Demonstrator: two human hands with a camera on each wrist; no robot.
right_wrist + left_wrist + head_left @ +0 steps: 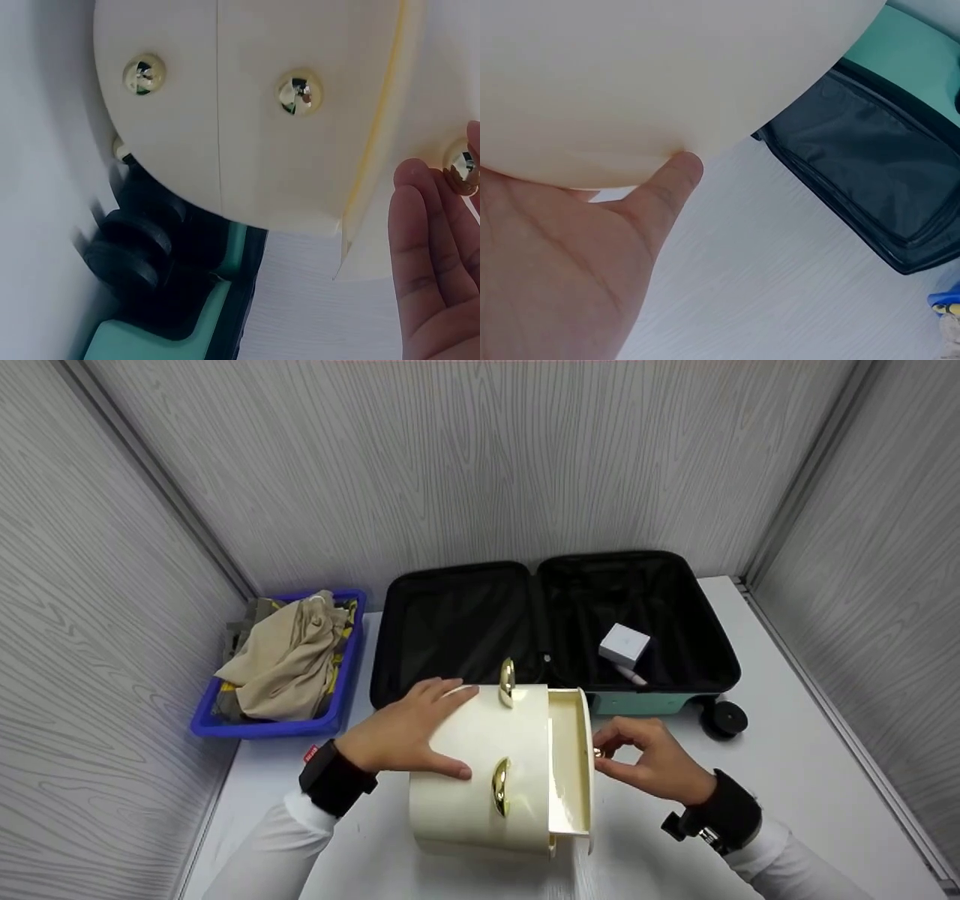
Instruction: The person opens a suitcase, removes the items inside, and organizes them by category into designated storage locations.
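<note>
Grey-panelled walls enclose the white surface (810, 750) where the cream drawer box (480, 780) lies, left hand (405, 731) flat on it, right hand (649, 757) pinching the gold knob (459, 163) of its part-open drawer (570, 765), which might slide right out if tugged hard

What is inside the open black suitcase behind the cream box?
In the suitcase, the right half holds a small white box and a thin pale stick-shaped item beside it. The left half looks bare, though the cream drawer box covers its front edge.
</note>
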